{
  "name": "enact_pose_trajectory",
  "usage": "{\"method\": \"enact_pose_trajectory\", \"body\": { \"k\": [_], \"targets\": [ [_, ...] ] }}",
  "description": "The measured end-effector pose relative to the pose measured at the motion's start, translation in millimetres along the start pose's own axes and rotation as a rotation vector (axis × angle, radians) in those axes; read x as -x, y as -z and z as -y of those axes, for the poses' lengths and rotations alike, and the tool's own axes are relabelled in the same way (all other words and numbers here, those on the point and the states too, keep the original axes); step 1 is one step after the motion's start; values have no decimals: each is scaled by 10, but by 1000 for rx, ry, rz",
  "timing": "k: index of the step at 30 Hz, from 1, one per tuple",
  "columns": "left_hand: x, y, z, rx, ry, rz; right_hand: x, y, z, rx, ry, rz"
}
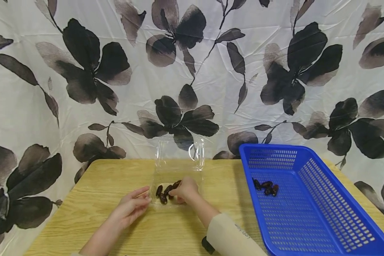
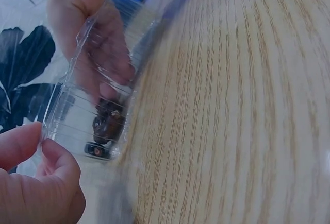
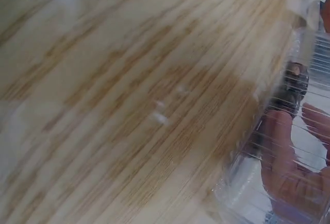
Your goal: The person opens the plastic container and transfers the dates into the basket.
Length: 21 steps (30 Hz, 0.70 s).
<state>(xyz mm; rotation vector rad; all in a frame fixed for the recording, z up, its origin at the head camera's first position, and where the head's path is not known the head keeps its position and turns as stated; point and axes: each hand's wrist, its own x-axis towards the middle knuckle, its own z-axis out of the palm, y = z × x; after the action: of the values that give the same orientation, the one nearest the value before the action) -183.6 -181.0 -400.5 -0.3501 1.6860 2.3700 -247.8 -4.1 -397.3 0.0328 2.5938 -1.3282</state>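
A clear plastic clamshell box [image 1: 176, 206] stands on the table with its ribbed lid [image 1: 179, 153] raised at the back. Several dark brown dates [image 1: 163, 198] lie inside it, mostly on its left side. With thumb and forefinger my left hand [image 1: 132, 208] pinches the box's left edge; the left wrist view shows this hand [image 2: 41, 183] close up. My right hand [image 1: 187, 190] reaches into the box, its fingertips at a date [image 3: 293, 87] in the right wrist view. They seem to pinch that date, though clear plastic and blur partly veil the contact.
On the right stands a blue perforated basket [image 1: 262, 217], with several more dates [image 1: 267, 187] near its left wall. A small black object [image 1: 208, 245] lies by the right sleeve. Behind the wooden table [image 1: 115, 174] hangs a flowered cloth [image 1: 230, 106].
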Motion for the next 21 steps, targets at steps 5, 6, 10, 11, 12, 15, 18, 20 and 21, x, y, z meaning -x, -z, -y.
{"method": "enact_pose_trajectory", "body": {
  "k": [5, 6, 10, 11, 12, 15, 18, 20, 21],
  "targets": [
    [11, 4, 21, 5, -13, -2, -23, -78, -12, 104, 84, -78],
    [17, 10, 32, -1, -15, 2, -23, -96, -15, 111, 95, -85],
    [6, 2, 69, -22, -9, -3, -33, -115, -38, 144, 120, -86],
    [6, 6, 78, -25, -6, -10, -33, -115, -43, 145, 124, -70],
    [8, 10, 82, -24, -5, -12, -30, -110, -46, 137, 127, -50],
    [1, 26, 80, -14, -6, -20, -34, -70, -50, 99, 132, 17],
    [-10, 30, 62, -6, -10, -10, -48, -2, -49, 42, 117, 74],
    [-17, 27, 53, -4, -11, -2, -61, 42, -51, -11, 103, 108],
    [-21, 22, 49, 0, -11, -4, -67, 59, -55, -26, 101, 121]
  ]
}}
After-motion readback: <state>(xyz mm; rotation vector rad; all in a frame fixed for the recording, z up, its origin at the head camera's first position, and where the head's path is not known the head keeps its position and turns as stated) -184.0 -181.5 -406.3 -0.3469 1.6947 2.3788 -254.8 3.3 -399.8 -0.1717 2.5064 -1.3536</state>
